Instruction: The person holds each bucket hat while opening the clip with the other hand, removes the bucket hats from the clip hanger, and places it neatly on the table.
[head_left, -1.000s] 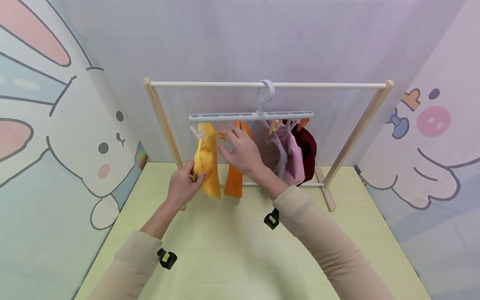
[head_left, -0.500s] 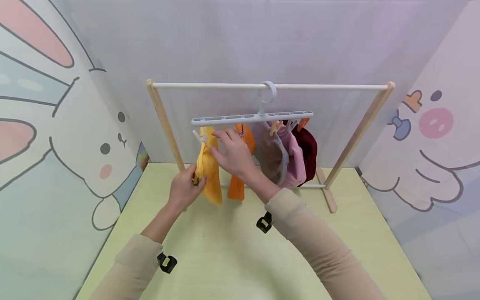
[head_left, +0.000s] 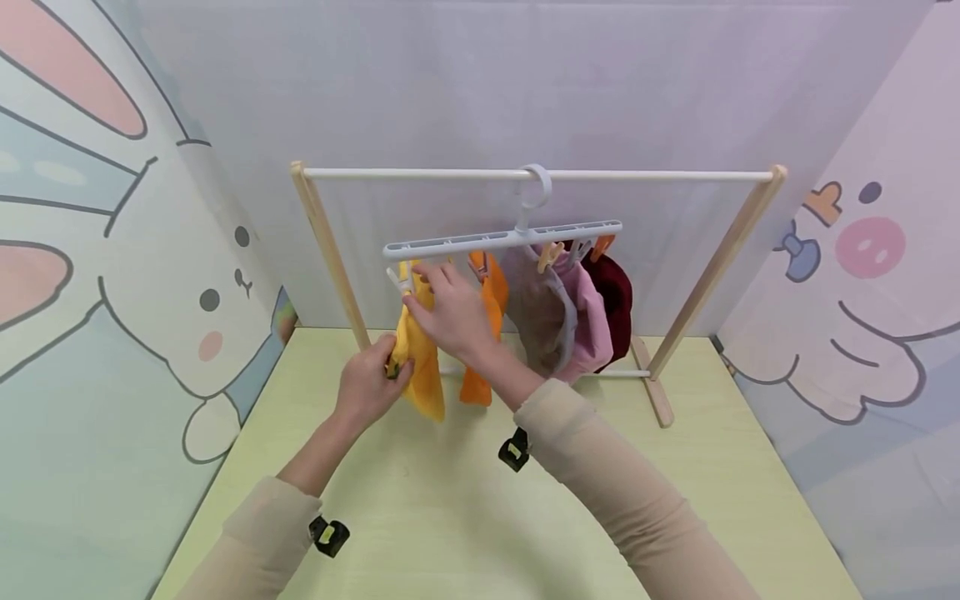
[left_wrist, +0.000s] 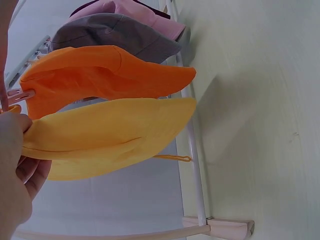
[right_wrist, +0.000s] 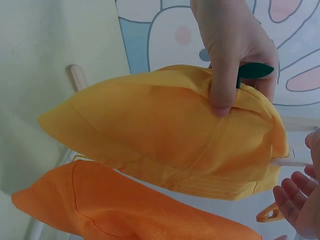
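A yellow bucket hat [head_left: 423,358] with a green leaf [right_wrist: 256,70] on its crown hangs sideways at the left end of the grey hanger [head_left: 450,243]. My left hand [head_left: 367,379] pinches the crown near the leaf, thumb on one side and fingers on the other. A white clothespin [head_left: 402,282] is on the upper edge of the hat. Around that clothespin lies my right hand [head_left: 457,317], its thumb and fingers apart; whether they touch it is hard to see. An orange hat [left_wrist: 110,72] hangs beside the yellow one, held by a pinkish clothespin [left_wrist: 21,96].
The hanger hooks over the white bar of a wooden-legged rack [head_left: 660,177]. Farther right hang a grey hat [head_left: 534,312], a pink hat [head_left: 588,321] and a dark red hat [head_left: 618,304] on clothespins. The rack stands on a pale table [head_left: 450,500] between cartoon-printed walls.
My right hand has moved left and slightly down to the white clothespin. The hanger's left end has dipped. My left hand keeps its hold on the yellow hat, slightly lower.
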